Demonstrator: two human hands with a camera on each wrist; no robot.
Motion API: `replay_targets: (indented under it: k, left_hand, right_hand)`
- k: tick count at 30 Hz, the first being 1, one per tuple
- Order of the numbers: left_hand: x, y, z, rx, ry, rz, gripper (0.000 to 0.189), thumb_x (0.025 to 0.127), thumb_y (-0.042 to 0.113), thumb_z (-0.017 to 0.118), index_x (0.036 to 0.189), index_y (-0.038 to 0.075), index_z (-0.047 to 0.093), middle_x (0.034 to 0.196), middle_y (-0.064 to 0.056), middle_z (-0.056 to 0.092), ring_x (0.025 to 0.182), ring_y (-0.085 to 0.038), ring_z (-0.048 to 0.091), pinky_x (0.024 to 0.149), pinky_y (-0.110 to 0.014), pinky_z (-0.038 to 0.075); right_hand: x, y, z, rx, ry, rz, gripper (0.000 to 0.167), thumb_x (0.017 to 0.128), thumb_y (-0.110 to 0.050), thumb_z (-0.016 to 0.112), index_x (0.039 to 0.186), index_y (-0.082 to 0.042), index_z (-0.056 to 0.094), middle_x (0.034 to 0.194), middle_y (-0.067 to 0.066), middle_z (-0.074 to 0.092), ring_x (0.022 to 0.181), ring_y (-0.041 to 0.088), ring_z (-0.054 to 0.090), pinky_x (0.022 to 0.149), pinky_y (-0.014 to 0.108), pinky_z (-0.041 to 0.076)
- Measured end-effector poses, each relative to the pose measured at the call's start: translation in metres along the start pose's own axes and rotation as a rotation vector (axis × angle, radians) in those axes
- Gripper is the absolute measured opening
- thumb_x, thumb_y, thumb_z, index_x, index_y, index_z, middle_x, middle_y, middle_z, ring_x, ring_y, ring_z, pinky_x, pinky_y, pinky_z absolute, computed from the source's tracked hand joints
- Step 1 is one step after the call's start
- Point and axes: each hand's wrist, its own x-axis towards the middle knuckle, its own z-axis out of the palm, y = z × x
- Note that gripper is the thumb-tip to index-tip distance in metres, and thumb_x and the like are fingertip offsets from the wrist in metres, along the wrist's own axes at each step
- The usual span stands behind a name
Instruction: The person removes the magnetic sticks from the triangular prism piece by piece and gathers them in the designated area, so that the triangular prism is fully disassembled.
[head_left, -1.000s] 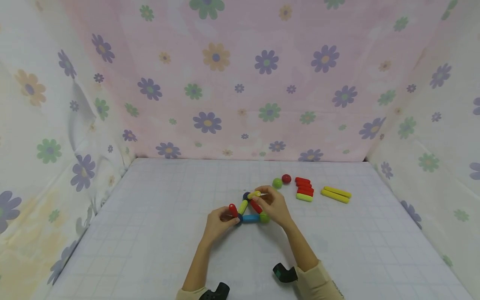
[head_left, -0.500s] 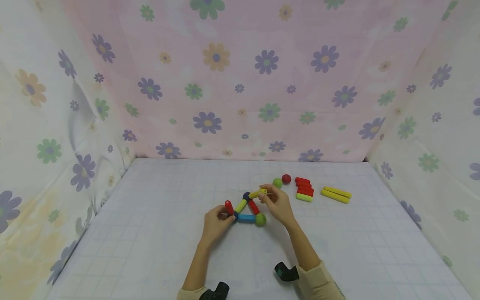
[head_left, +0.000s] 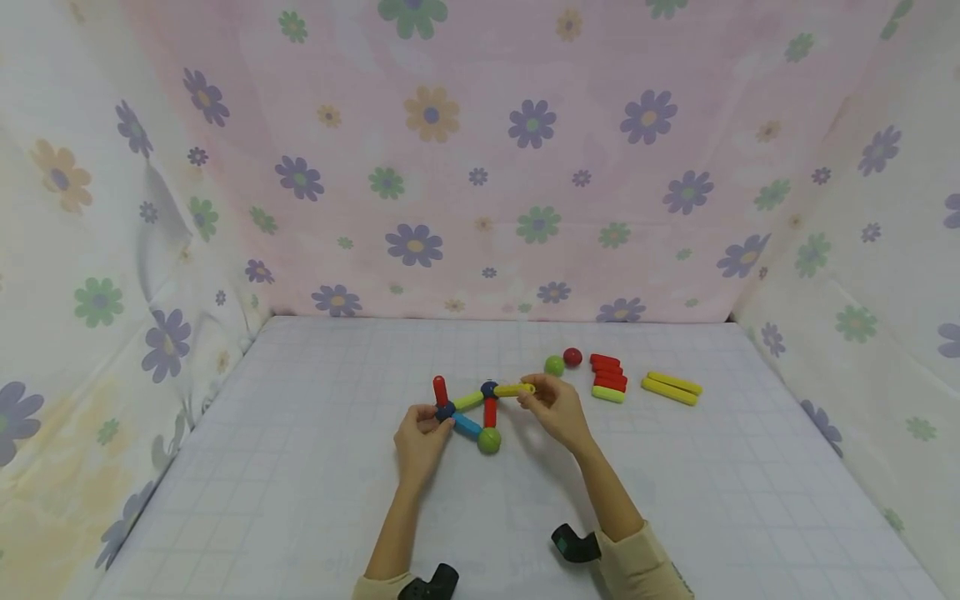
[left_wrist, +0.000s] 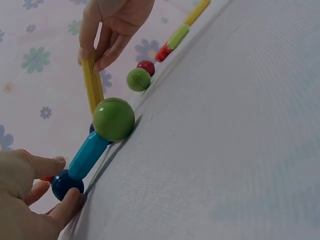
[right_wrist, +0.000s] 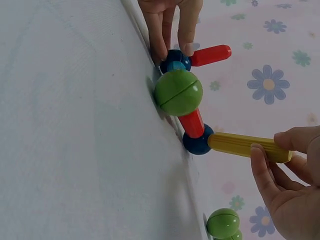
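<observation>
A triangle of magnetic rods and balls stands mid-table. Its corners are a near dark blue ball (left_wrist: pixel 67 185), a far dark blue ball (head_left: pixel 490 389) and a green ball (head_left: pixel 489 441). Blue (left_wrist: pixel 88 155), lime (head_left: pixel 469 401) and red (head_left: pixel 491 412) rods join them. My left hand (head_left: pixel 422 442) pinches the near dark blue ball, from which another red rod (right_wrist: pixel 211 55) sticks up. My right hand (head_left: pixel 558 412) pinches the outer end of a long yellow rod (right_wrist: pixel 249 146). That rod's inner end meets the far dark blue ball, raised off the table.
Right of the triangle lie a loose green ball (head_left: pixel 554 366) and a dark red ball (head_left: pixel 573 357). Beyond them is a row of short red rods (head_left: pixel 608 372) with a lime rod (head_left: pixel 608 395). Two long yellow rods (head_left: pixel 672 388) lie farther right.
The triangle has turned clockwise about its far corner: my left hand and its ball moved left and away, the green ball left. The yellow rod now points right, my right hand slightly farther right.
</observation>
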Motion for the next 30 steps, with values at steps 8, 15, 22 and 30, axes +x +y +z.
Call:
replay_targets:
  k: [8,15,22,30]
  left_hand:
    - [-0.001,0.004,0.004,0.043,-0.088,-0.021,0.050,0.075,0.011,0.078,0.116,-0.004,0.055,0.108,-0.020,0.060,0.089,-0.029,0.059,0.077,-0.034,0.053]
    - [-0.003,0.007,0.006,0.181,-0.189,0.007,0.072,0.069,0.023,0.083,0.127,-0.005,0.051,0.127,-0.024,0.049,0.103,-0.033,0.053,0.089,-0.044,0.048]
    - [0.000,0.007,0.007,0.176,-0.247,0.034,0.063,0.070,0.017,0.081,0.123,-0.002,0.054,0.130,-0.028,0.042,0.117,-0.040,0.043,0.098,-0.056,0.038]
    - [-0.002,0.009,0.006,0.121,-0.222,0.106,0.054,0.072,0.008,0.068,0.120,-0.008,0.052,0.132,-0.034,0.035,0.101,-0.041,0.053,0.082,-0.044,0.053]
  right_hand:
    - [-0.007,-0.025,-0.002,-0.018,-0.043,0.006,0.023,0.085,0.007,0.061,0.106,0.015,0.060,0.096,0.025,0.063,0.081,0.033,0.064,0.072,0.015,0.050]
    - [-0.011,-0.034,-0.004,-0.052,-0.059,0.060,0.025,0.086,0.007,0.058,0.109,0.015,0.059,0.096,0.025,0.062,0.080,0.032,0.064,0.070,0.015,0.050]
    - [-0.007,-0.018,-0.007,-0.075,-0.082,0.097,0.025,0.086,0.004,0.058,0.109,0.014,0.060,0.097,0.025,0.064,0.076,0.026,0.065,0.072,0.020,0.053]
    - [-0.005,0.004,-0.011,-0.129,-0.164,0.137,0.026,0.084,-0.003,0.065,0.108,0.005,0.066,0.103,0.016,0.065,0.080,0.020,0.062,0.079,0.029,0.053]
